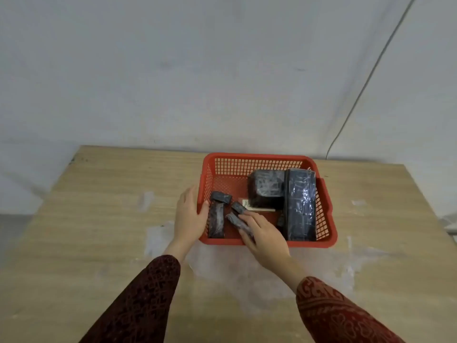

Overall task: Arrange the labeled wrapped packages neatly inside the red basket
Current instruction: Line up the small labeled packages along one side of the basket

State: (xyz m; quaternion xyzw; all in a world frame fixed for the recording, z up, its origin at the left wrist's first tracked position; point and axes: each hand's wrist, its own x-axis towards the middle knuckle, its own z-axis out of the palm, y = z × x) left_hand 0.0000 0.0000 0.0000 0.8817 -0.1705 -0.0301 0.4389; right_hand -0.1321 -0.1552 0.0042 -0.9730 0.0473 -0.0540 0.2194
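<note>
The red basket (257,158) stands on the wooden table. Inside it lie dark wrapped packages: a long one (301,206) along the right wall, a blocky one (267,189) beside it on a white label (247,203), and several small ones at the left, among them a long slim one (216,221) and a short one (220,196). My left hand (190,214) grips the basket's left wall, thumb inside. My right hand (264,235) reaches over the front rim and holds a small slim package (235,219).
The wooden table (123,206) carries pale smears near the basket. A white wall rises behind it, with a thin cable (366,85) running down at the right. A pale object (451,225) shows at the right edge.
</note>
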